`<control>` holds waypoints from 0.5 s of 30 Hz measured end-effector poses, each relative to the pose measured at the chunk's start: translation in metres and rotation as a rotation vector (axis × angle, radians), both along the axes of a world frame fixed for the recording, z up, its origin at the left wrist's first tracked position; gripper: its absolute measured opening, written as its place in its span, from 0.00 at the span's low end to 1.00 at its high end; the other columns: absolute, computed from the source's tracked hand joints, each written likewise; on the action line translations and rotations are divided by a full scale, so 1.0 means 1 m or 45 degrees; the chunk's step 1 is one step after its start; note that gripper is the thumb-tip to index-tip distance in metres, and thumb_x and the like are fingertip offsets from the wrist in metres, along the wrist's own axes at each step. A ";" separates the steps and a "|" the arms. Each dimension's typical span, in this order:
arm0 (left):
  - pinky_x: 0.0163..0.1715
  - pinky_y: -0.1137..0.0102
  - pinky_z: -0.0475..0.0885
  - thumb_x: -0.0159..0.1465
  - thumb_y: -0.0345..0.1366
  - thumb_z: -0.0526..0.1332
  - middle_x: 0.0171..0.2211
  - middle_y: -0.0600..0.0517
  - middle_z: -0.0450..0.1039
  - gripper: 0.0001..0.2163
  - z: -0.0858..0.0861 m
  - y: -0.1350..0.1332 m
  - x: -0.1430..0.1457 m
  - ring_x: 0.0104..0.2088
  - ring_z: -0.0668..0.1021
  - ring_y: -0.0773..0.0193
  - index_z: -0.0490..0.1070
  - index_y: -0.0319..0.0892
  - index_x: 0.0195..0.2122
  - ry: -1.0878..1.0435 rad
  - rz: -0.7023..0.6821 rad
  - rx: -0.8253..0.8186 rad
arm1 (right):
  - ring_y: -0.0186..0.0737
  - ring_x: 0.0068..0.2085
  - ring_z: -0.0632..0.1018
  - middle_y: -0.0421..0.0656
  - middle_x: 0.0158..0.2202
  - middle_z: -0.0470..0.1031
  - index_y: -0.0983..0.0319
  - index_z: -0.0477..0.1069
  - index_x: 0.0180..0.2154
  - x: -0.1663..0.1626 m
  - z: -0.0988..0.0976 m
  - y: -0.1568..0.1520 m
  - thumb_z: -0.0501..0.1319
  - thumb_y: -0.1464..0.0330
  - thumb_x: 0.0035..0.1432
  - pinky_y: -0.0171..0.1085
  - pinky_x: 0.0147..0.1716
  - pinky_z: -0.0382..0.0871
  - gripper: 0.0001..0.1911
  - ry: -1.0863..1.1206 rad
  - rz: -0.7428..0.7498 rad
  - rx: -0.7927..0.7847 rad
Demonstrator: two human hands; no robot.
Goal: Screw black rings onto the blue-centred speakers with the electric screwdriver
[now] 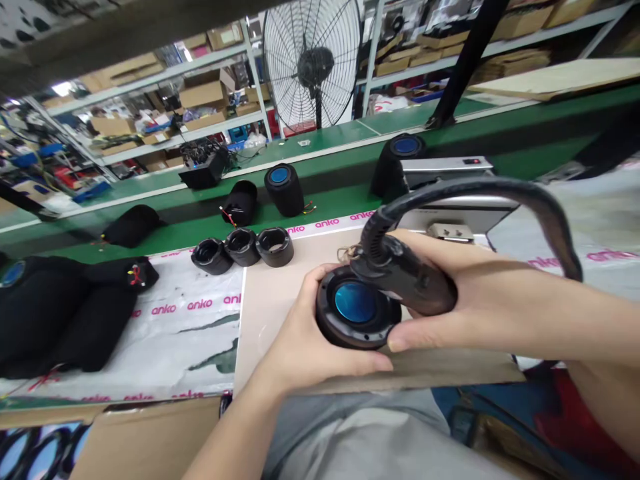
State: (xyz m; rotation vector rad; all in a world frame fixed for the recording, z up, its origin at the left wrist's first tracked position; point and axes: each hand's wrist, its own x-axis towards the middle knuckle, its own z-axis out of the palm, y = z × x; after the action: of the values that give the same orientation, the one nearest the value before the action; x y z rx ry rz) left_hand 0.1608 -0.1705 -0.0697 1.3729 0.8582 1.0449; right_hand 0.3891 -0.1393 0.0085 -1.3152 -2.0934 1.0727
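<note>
My left hand (305, 337) curls around a black round speaker (359, 310) with a shiny blue disc in its end. Small screw holes dot its black rim. In my right hand (450, 310) is a black corded electric screwdriver (413, 273), tilted over the speaker; its tip is hidden. My right thumb touches the speaker's rim. The thick black cable arches up and over to the right. Under both hands lies a beige board (273, 300). Several short black rings, including this one (275, 247), stand in a row beyond its left part.
Black speaker bodies (284, 190) with loose wires stand or lie along the green bench (330, 193). More dark bodies (65, 313) are piled at left. A metal device (450, 187) sits behind my right hand. Cardboard (150, 440) is at lower left; a fan (315, 67) stands behind.
</note>
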 end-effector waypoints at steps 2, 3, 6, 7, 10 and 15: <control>0.68 0.47 0.73 0.43 0.36 0.89 0.64 0.44 0.76 0.48 0.001 0.000 0.000 0.66 0.78 0.40 0.67 0.48 0.63 -0.017 -0.006 0.000 | 0.44 0.38 0.80 0.42 0.42 0.81 0.49 0.75 0.65 -0.001 -0.002 -0.002 0.76 0.52 0.47 0.38 0.35 0.78 0.43 -0.047 0.039 0.049; 0.69 0.47 0.72 0.43 0.36 0.89 0.65 0.44 0.76 0.48 0.001 0.000 0.000 0.67 0.78 0.40 0.66 0.48 0.63 -0.025 -0.005 0.004 | 0.42 0.35 0.78 0.42 0.40 0.80 0.50 0.74 0.66 -0.001 -0.001 -0.003 0.76 0.53 0.47 0.36 0.32 0.76 0.44 -0.084 0.045 0.062; 0.70 0.46 0.70 0.42 0.36 0.89 0.66 0.44 0.75 0.50 0.000 0.000 -0.001 0.68 0.77 0.40 0.63 0.49 0.64 -0.045 -0.006 -0.014 | 0.40 0.30 0.76 0.41 0.35 0.79 0.51 0.71 0.68 -0.004 0.003 -0.007 0.74 0.54 0.49 0.35 0.27 0.71 0.45 -0.209 0.020 -0.001; 0.70 0.45 0.70 0.43 0.36 0.89 0.66 0.44 0.74 0.51 -0.001 0.000 -0.001 0.68 0.77 0.40 0.63 0.50 0.64 -0.053 -0.010 -0.028 | 0.41 0.31 0.77 0.41 0.35 0.79 0.51 0.72 0.67 -0.005 0.005 -0.009 0.73 0.54 0.49 0.36 0.28 0.71 0.44 -0.240 -0.002 -0.018; 0.71 0.45 0.70 0.43 0.36 0.89 0.67 0.44 0.73 0.49 -0.004 0.000 -0.002 0.69 0.76 0.40 0.63 0.50 0.63 -0.061 -0.036 -0.024 | 0.43 0.34 0.79 0.42 0.39 0.81 0.50 0.73 0.65 -0.007 0.008 -0.011 0.74 0.54 0.48 0.37 0.31 0.72 0.42 -0.284 -0.038 -0.014; 0.72 0.44 0.69 0.40 0.38 0.90 0.69 0.45 0.71 0.54 -0.012 -0.002 0.001 0.70 0.76 0.40 0.62 0.54 0.65 -0.081 0.060 0.083 | 0.47 0.41 0.83 0.43 0.47 0.82 0.48 0.72 0.67 -0.003 0.002 0.002 0.77 0.49 0.44 0.36 0.32 0.76 0.48 -0.285 0.047 0.093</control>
State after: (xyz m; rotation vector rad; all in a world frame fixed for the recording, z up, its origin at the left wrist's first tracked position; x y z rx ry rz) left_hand 0.1614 -0.1724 -0.0817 1.3724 0.8193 1.1557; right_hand 0.3861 -0.1369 0.0106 -1.4224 -2.3034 0.8894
